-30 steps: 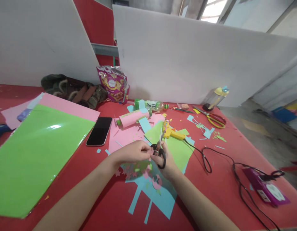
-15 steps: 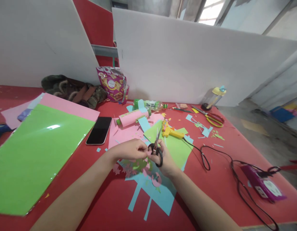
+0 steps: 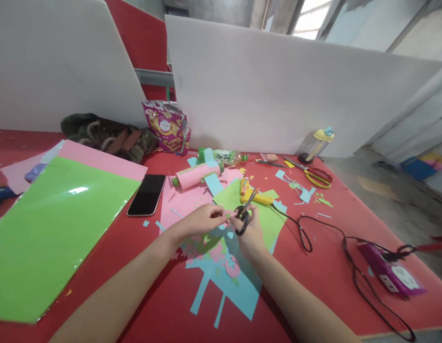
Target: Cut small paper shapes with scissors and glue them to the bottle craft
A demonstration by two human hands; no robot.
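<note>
My right hand [image 3: 251, 231] grips black-handled scissors [image 3: 244, 214], blades pointing up and to the right over green paper. My left hand [image 3: 201, 220] is closed in a pinch on a small scrap of paper right beside the scissors. The scrap is too small to name its colour. Below both hands lie cut pieces of blue paper [image 3: 235, 286], pink shapes and green bits on the red table [image 3: 313, 276].
A large green sheet [image 3: 52, 224] over pink sheets lies at left, a black phone [image 3: 147, 194] beside it. A yellow glue gun [image 3: 252, 194] with a black cord [image 3: 328, 233] runs to a purple power strip [image 3: 392, 274]. Red-and-yellow scissors [image 3: 315, 175], a pink-wrapped roll [image 3: 195, 175] and a snack bag [image 3: 166, 125] sit farther back.
The scissors have tilted from nearly upright to pointing up and right, and both hands have shifted slightly away from me. The view moved a little.
</note>
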